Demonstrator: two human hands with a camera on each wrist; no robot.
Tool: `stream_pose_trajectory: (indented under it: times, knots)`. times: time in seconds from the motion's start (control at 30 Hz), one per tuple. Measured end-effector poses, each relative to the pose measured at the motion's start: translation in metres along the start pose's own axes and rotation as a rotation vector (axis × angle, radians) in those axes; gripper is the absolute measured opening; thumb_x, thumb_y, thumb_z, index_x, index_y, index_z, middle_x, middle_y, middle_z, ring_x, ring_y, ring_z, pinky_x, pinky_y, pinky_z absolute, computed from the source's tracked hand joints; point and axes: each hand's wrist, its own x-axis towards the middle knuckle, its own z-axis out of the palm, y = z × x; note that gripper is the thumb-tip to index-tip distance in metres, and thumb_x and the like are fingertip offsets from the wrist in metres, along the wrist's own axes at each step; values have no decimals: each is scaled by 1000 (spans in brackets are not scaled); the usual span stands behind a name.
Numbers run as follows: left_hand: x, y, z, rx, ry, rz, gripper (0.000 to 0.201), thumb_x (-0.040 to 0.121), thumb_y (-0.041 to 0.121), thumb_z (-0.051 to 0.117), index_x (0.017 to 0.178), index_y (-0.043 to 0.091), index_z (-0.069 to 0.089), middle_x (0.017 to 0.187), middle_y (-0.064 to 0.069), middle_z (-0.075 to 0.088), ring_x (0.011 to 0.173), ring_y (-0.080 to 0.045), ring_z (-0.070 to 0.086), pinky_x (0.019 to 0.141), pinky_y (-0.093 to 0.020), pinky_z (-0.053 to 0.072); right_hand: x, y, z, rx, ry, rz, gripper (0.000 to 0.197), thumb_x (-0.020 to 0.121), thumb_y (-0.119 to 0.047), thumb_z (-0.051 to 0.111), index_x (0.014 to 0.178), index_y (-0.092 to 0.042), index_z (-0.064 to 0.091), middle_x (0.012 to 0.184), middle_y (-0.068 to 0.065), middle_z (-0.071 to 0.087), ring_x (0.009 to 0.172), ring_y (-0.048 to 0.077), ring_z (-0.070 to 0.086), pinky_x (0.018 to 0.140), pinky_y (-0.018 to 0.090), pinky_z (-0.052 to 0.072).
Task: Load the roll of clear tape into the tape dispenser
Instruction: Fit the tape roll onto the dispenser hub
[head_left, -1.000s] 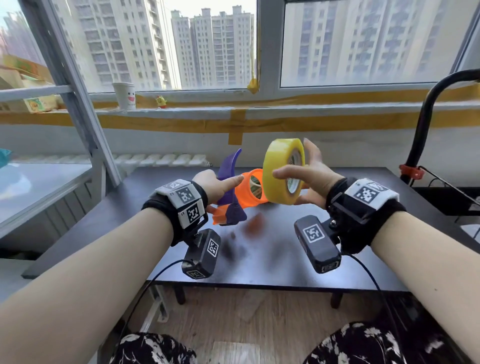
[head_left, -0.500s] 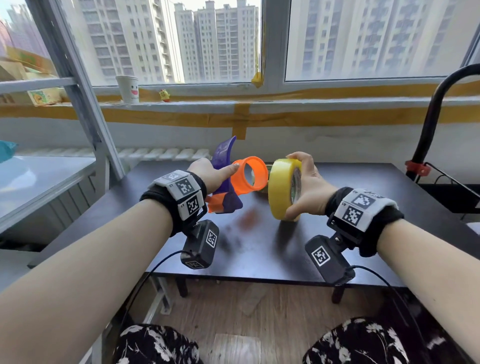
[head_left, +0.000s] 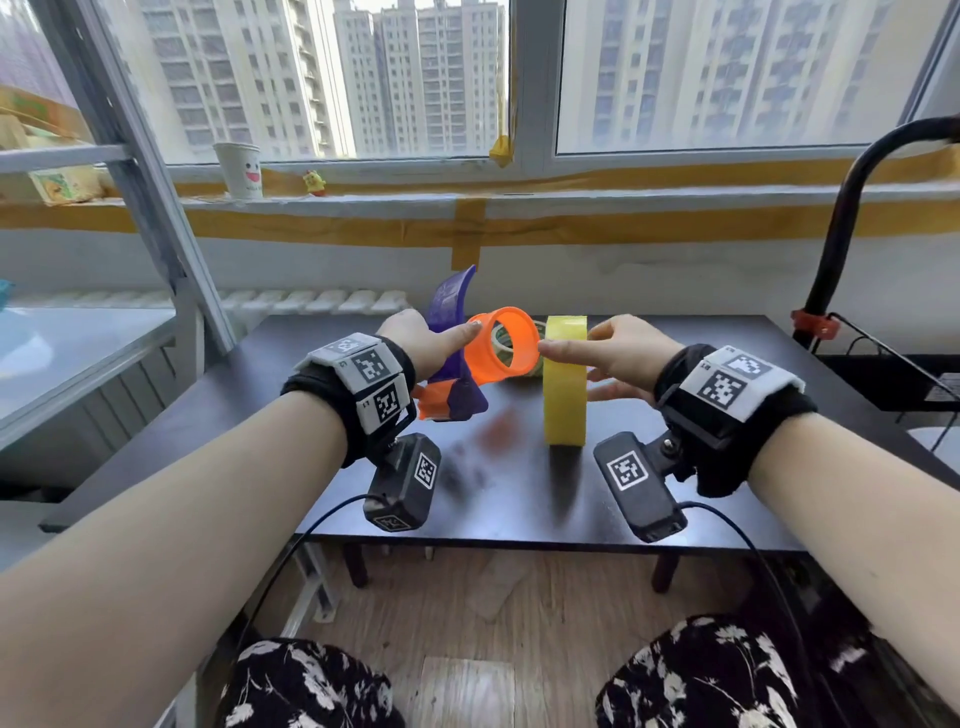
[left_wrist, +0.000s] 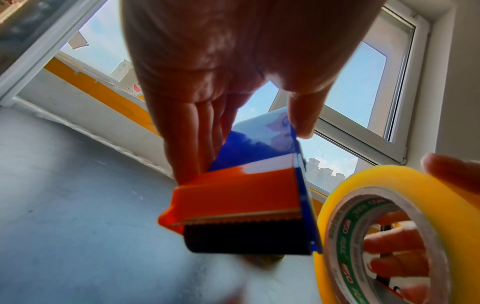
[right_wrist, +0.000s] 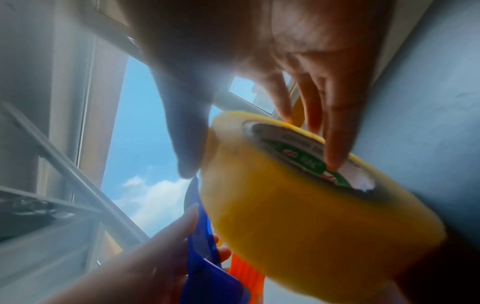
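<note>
My left hand (head_left: 452, 338) grips a purple-blue tape dispenser (head_left: 449, 332) above the dark table; its orange hub ring (head_left: 501, 353) points right. In the left wrist view the orange blade guard (left_wrist: 233, 197) and black roller (left_wrist: 246, 238) face the camera, with my fingers (left_wrist: 182, 144) and thumb on the blue body. My right hand (head_left: 576, 364) pinches the yellowish roll of tape (head_left: 565, 379), held upright and edge-on just right of the hub's open end. From the right wrist, the thumb (right_wrist: 187, 144) presses one face of the roll (right_wrist: 311, 226) and the fingers (right_wrist: 335, 133) the other.
The dark table (head_left: 519, 493) has its front edge close to my knees. A black curved pole with a red clamp (head_left: 813, 327) and cables stands at the table's right end. A metal frame (head_left: 156, 208) rises at the left. A paper cup (head_left: 239, 169) sits on the windowsill.
My right hand has lowered the roll from above the hub and turned it edge-on beside the hub's open end. The left hand keeps the dispenser in about the same place.
</note>
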Motion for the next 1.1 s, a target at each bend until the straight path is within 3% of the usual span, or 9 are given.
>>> stream_pose_trajectory:
  times: [0.1,0.17,0.27,0.43,0.47,0.6,0.8,0.97,1.1]
  knots:
    - [-1,-1,0,8,2,5,82,56,70,56,101,2,65,101,-19,72,93,-33,70,82,-50,57,-2,-1,1,19,-56,10,43,71,-37,76,98,-5,66,88,7,66,73,16,62,65,25,52]
    - [-1,-1,-2,11,6,3,83,54,71,55,101,3,66,100,-18,72,93,-33,70,82,-50,57,0,-1,-2,74,-60,-3,21,77,-24,74,82,-7,62,79,5,66,67,13,63,65,25,53]
    - [1,-5,-6,-2,11,-5,89,44,74,54,102,7,66,99,-17,73,92,-32,71,82,-50,58,-1,-5,-8,169,-133,12,13,81,-2,66,72,-7,59,56,1,68,46,7,65,48,18,54]
    - [3,-11,-14,18,39,-21,77,59,68,58,101,5,68,98,-18,73,92,-32,70,82,-49,58,0,-3,-7,84,-86,-59,33,70,21,61,79,-10,56,77,10,60,72,25,59,75,40,50]
    - [3,-12,-14,25,46,-21,75,61,67,58,100,4,68,98,-18,73,92,-32,70,82,-49,58,1,-2,-5,71,-65,-60,34,69,21,62,78,-11,56,78,11,59,73,26,56,74,40,48]
    - [4,-11,-12,30,43,-26,81,54,70,55,97,2,67,97,-18,73,90,-33,70,81,-49,58,3,-1,1,79,-38,-35,16,77,1,65,72,-11,55,69,9,51,60,20,46,55,28,37]
    - [7,-13,-8,44,38,-32,81,52,70,55,95,3,68,95,-18,73,90,-33,71,82,-48,58,9,-3,9,-54,-8,-114,5,76,-19,70,73,-15,69,87,12,59,84,22,54,79,34,42]
    - [7,-17,-12,17,41,-57,75,62,66,60,96,0,66,97,-21,73,90,-34,70,82,-49,57,11,-4,1,0,9,-134,1,78,-12,71,78,-11,70,87,13,65,84,23,58,86,38,48]
    - [8,-14,-13,-32,16,-93,70,70,64,60,90,-3,62,94,-20,71,92,-37,70,82,-51,57,9,-10,-7,105,6,-264,28,80,2,65,108,2,67,71,-1,69,66,10,62,68,21,49]
